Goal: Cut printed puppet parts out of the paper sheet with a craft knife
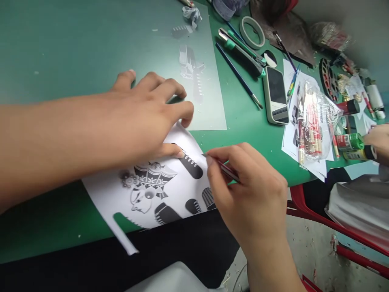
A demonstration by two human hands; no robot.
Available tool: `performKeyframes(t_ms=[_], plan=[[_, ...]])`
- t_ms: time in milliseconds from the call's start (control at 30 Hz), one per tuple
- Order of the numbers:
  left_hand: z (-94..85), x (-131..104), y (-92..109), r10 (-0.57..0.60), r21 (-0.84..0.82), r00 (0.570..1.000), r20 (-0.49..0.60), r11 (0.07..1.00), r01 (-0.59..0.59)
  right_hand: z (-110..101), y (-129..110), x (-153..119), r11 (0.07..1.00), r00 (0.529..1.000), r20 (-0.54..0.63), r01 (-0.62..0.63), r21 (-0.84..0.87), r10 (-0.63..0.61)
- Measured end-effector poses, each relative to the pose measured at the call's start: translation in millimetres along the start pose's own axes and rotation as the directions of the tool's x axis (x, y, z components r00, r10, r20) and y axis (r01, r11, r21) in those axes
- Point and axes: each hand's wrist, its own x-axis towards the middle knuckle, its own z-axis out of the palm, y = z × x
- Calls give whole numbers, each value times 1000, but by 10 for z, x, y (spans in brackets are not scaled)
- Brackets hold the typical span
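Note:
A white sheet of paper point(117, 198) printed with grey and black figures lies at the table's front edge and partly overhangs it. A slot is cut out near its lower left corner. My left hand point(152, 101) rests across its top with fingers spread and bent, the thumb pressing beside a black boot-like print point(193, 165). In my right hand point(249, 182) is a slim pen-shaped craft knife point(228, 172), pinched between thumb and fingers. Its pointed tip is at the sheet's right edge. Part of the sheet is hidden under my left hand and forearm.
A translucent sheet point(209, 109) covers printed pieces behind my left hand. To the right are a paintbrush point(238, 75), a utility knife point(246, 56), a tape roll point(252, 32), a phone point(276, 95) and bagged markers point(313, 121). Another person's hand point(378, 142) is at far right.

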Motion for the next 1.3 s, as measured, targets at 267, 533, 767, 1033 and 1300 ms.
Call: performKeyframes(t_ms=[267, 533, 767, 1033, 1300], plan=[[11, -92, 105, -33, 195, 999, 35, 980, 25, 236, 17, 49, 999, 998, -52, 42, -7, -43], [202, -31, -136, 28, -165, 993, -114, 985, -47, 271, 178, 130, 974, 980, 4, 196, 113, -198], [244, -27, -178, 46, -137, 992, -120, 989, -63, 279, 178, 157, 972, 979, 14, 199, 129, -202], [217, -32, -153, 46, -114, 992, -118, 992, -60, 257, 168, 156, 972, 976, 22, 211, 102, -214], [262, 66, -144, -9, -94, 993, -120, 996, -2, 260, 171, 162, 973, 977, 26, 210, 96, -214]])
